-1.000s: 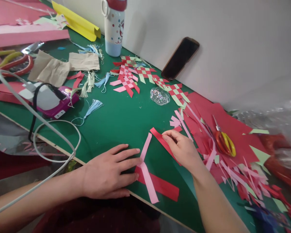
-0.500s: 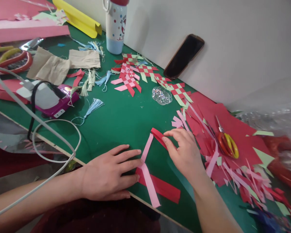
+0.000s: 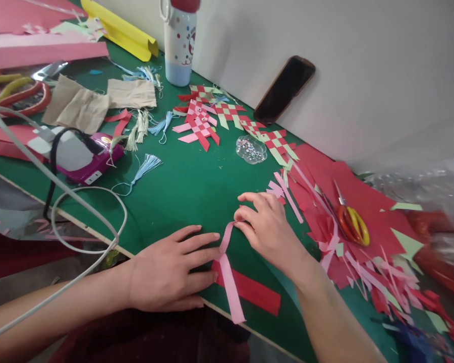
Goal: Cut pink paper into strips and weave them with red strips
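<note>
One pink strip (image 3: 227,275), upper end in right hand (image 3: 269,228)

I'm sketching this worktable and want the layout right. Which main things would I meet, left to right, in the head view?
Purple power block → left hand → folded pink strip → right hand → red-and-yellow-handled scissors.

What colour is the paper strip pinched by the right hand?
Pink strip; best seen in the head view.
</note>
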Demonstrator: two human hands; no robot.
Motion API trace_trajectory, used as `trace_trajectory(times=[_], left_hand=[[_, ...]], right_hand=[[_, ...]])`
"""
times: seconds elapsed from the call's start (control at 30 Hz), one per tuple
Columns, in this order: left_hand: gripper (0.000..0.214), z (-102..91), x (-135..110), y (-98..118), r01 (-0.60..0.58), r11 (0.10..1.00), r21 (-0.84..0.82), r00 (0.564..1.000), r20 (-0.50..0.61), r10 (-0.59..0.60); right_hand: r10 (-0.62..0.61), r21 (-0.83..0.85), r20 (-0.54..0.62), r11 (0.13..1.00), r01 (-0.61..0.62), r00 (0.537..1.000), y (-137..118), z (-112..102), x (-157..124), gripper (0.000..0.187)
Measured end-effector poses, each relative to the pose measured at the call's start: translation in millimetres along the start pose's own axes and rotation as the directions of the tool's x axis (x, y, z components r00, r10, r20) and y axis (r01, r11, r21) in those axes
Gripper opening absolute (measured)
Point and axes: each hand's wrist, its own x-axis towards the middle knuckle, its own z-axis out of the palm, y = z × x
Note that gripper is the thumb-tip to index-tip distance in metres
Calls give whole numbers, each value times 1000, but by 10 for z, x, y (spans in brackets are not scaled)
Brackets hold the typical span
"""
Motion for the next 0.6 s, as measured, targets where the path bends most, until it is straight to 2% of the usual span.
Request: trace_trajectory(times=[0.1,0.23,0.4,0.5,0.6], left_hand=[[37,-9,1,3,-5,1000,-3,1000,1,5],[38,-9,1,0,-12,1000,-8,1000,8,12],[39,-11,11,-5,-9,1000,-16,1000,4,9],[39,-18,17,-2,-14,1000,-13,1000,-4,14],[39,-15,14,1,-9,1000,-10,1000,-1,9]], right_hand=[[-3,102,-80,995,11,997,-43,-32,-94,6],[91,204,-168,977,-55,982,-55,-20,-230,6],[186,242,-161,959,-144,969,-53,47,-301,17],[178,240,-168,961,-135,970,-75,49,-313,18],[154,251,-210,963,-98,965,-96,6,-348,10]])
